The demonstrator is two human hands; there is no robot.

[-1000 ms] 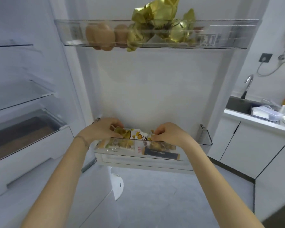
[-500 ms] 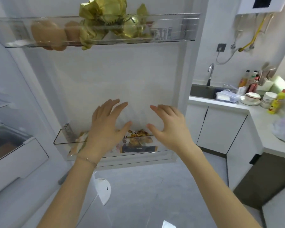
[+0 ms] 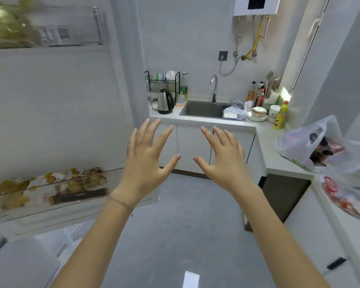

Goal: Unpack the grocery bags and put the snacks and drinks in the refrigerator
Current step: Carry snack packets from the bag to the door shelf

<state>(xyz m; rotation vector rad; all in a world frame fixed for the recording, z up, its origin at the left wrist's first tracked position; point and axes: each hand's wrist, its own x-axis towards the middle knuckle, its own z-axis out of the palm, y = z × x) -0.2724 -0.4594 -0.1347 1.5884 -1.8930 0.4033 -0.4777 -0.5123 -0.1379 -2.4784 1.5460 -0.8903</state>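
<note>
- Our left hand (image 3: 146, 161) and right hand (image 3: 222, 161) are raised in front of us, side by side, palms away, thumbs pointing toward each other. All fingers are spread and straight. Neither hand holds or touches anything.
- We judge this posture to be a transit state: both hands are free so that they can take the next item.
- The snack packets (image 3: 50, 190) lie to the left of the left hand and slightly below it. They stand on edge behind the clear front wall of the lower door bin (image 3: 112, 175). That wall keeps them upright and stops them from sliding out of the refrigerator door. The near end of the bin is just beside the left wrist; no contact is visible.
- The grocery bag (image 3: 306, 144) sits to the right of the right hand, well apart from it, on the counter (image 3: 266, 146). Its mouth gapes toward us, so the dark and red contents can be reached without lifting it.
- A second bag (image 3: 345, 194) with red print lies further right and lower. We cannot identify its contents.
- We judge that the remaining work lies on the right: reach for the bags, then carry items leftward to the door.
- Beyond both hands, the sink (image 3: 202, 109) and kettle (image 3: 165, 101) are no part of the task.
</note>
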